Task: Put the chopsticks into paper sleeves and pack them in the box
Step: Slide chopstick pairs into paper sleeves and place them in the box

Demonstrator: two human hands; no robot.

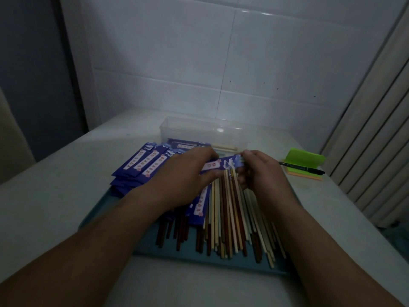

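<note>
Head, box point(177, 129) perhaps holding sleeved chopsticks point(188, 145)

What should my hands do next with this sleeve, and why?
Probably spread the mouth of the blue sleeve at the end the right hand pinches, while the left hand grips the other end. It sits just over the loose chopsticks, ready for a pair; whether it is already filled I cannot tell.

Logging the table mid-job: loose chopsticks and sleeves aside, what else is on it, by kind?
Clear plastic box: 1
Blue tray: 1
Black pen: 1
Sticky-note stack: 1
Total: 4
</note>
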